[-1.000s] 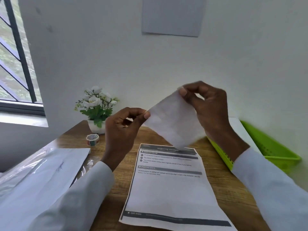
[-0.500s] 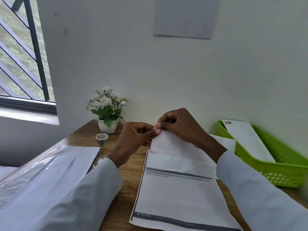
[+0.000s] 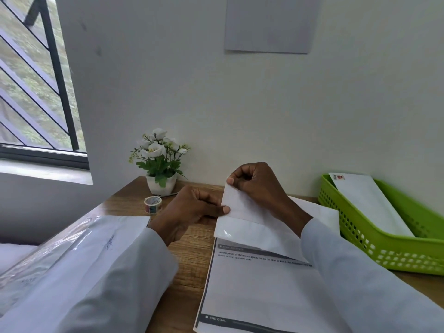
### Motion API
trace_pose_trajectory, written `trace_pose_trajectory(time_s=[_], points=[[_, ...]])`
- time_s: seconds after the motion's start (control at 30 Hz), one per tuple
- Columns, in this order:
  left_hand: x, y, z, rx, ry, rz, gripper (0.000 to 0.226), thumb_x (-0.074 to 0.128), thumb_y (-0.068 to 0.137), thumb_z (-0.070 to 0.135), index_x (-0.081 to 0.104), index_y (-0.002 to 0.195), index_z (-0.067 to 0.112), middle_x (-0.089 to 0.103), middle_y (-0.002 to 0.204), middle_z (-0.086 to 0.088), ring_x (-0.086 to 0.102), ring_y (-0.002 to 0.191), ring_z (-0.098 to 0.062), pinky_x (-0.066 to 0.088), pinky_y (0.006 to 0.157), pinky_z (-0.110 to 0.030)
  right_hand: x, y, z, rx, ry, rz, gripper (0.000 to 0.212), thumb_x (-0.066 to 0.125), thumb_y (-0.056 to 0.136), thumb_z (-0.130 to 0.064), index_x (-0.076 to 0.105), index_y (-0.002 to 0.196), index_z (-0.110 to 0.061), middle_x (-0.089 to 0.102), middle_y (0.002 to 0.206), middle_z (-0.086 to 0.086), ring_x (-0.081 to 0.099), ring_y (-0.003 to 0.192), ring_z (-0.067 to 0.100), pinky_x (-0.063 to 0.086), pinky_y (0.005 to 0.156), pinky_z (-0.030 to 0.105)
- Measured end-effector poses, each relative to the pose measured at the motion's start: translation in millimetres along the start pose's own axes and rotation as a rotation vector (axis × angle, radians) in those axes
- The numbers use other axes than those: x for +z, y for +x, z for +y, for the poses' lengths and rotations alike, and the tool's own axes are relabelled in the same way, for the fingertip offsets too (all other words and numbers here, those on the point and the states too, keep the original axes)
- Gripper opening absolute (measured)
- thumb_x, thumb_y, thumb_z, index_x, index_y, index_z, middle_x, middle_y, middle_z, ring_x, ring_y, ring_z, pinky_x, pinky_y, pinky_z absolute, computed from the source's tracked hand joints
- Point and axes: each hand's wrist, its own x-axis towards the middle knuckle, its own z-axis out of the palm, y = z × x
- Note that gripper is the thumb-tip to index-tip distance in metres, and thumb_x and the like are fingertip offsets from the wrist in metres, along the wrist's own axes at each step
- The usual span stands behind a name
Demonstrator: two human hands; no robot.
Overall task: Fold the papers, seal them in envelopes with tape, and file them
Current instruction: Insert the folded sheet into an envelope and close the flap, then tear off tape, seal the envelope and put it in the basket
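Both hands pinching one white envelope above the desk.

Left hand (image 3: 192, 207) nips the envelope (image 3: 242, 219) at its left edge between thumb and curled fingers; right hand (image 3: 257, 183) pinches the raised top corner. Envelope sits over the upper end of a printed sheet (image 3: 259, 289) lying flat on the wooden table (image 3: 189, 255). Tape roll (image 3: 152, 204) stands beside a white flower pot (image 3: 160, 183) near the wall. Green basket (image 3: 374, 248) at right holds another envelope (image 3: 370, 203). Plastic-wrapped envelope pack (image 3: 72, 246) lies at left.
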Motion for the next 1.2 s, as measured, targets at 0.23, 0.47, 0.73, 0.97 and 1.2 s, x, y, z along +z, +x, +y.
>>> trace_pose_trajectory(time_s=[0.23, 0.47, 0.73, 0.97, 1.2], points=[[-15.4, 0.9, -1.9, -0.217, 0.2, -0.228, 0.004, 0.074, 0.078, -0.001, 0.075, 0.079, 0.003, 0.075, 0.084, -0.013, 0.071, 0.07, -0.016, 0.057, 0.059, -0.02, 12.4, 14.6, 14.5, 0.029, -0.033, -0.037, 0.008, 0.075, 0.083, -0.026, 0.076, 0.078, -0.019, 0.074, 0.081, -0.003, 0.066, 0.078, 0.016, 0.054, 0.077, 0.036], [-25.1, -4.1, -3.2, -0.36, 0.494, -0.512, 0.014, 0.073, 0.081, 0.006, 0.074, 0.095, 0.006, 0.074, 0.083, -0.006, 0.069, 0.066, -0.01, 0.057, 0.061, -0.02, 22.3, 10.1, 24.3, 0.1, 0.049, -0.103, 0.009, 0.074, 0.084, -0.023, 0.075, 0.076, -0.017, 0.072, 0.076, -0.003, 0.063, 0.071, 0.011, 0.05, 0.069, 0.028], [-59.8, -0.7, -1.6, -0.28, 0.553, -0.22, 0.015, 0.074, 0.082, 0.016, 0.073, 0.086, 0.001, 0.072, 0.066, -0.004, 0.062, 0.05, -0.007, 0.049, 0.047, -0.017, 39.3, -23.2, 16.6, 0.073, -0.092, -0.444, 0.014, 0.076, 0.082, -0.029, 0.076, 0.083, -0.015, 0.062, 0.061, -0.013, 0.051, 0.048, -0.006, 0.036, 0.048, 0.01], [-81.9, 7.6, -12.7, 0.091, 0.439, 0.461, 0.018, 0.077, 0.079, 0.017, 0.071, 0.065, 0.007, 0.067, 0.057, -0.004, 0.057, 0.046, -0.012, 0.047, 0.046, -0.021, 62.4, -6.8, -2.1, -0.119, -0.423, -0.533, 0.018, 0.071, 0.082, -0.043, 0.072, 0.082, -0.026, 0.067, 0.079, -0.012, 0.059, 0.075, 0.007, 0.044, 0.062, 0.028], [-108.6, 10.9, -26.8, 0.112, 0.232, 0.883, 0.016, 0.071, 0.082, 0.011, 0.072, 0.071, 0.022, 0.071, 0.077, -0.006, 0.068, 0.074, -0.023, 0.057, 0.069, -0.034, 109.4, 18.8, -16.8, -0.107, -0.154, -0.373, 0.012, 0.075, 0.082, -0.03, 0.076, 0.09, -0.021, 0.07, 0.081, -0.008, 0.062, 0.075, 0.007, 0.047, 0.065, 0.024]])
